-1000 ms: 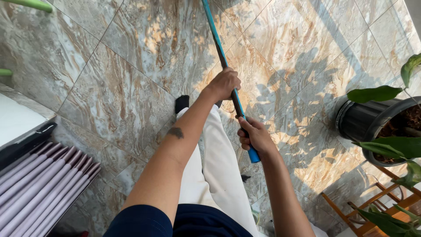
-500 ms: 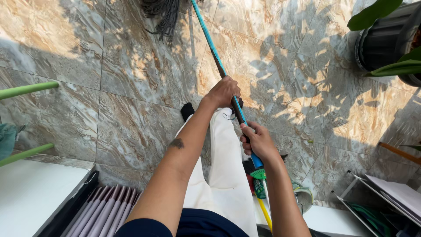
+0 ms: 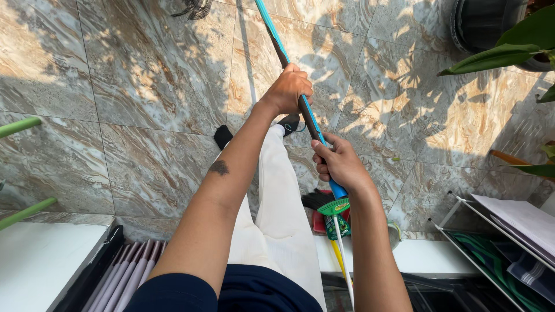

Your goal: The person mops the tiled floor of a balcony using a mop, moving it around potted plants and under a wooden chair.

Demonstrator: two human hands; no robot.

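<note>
A long broom handle (image 3: pixel 276 36), teal with a dark middle section, runs from the top centre down to my hands. My left hand (image 3: pixel 288 88) is closed around the handle higher up. My right hand (image 3: pixel 340 163) grips the blue lower end of the same handle. The dark broom bristles (image 3: pixel 195 7) show at the top edge on the marbled tile floor (image 3: pixel 144 86). My legs in white trousers (image 3: pixel 281 202) and dark socks stand below the hands.
A black plant pot (image 3: pixel 483 26) with large green leaves (image 3: pixel 497 55) stands at the top right. A metal rack (image 3: pixel 509 242) with cloths sits at the lower right. A small green brush with red dustpan (image 3: pixel 332 214) lies behind my right hand. Green rails (image 3: pixel 20 126) at left.
The view has tilted: the pot moved up to the right corner, the rack and small brush came into sight. Both hands keep their grip on the handle, now drawn closer to me.
</note>
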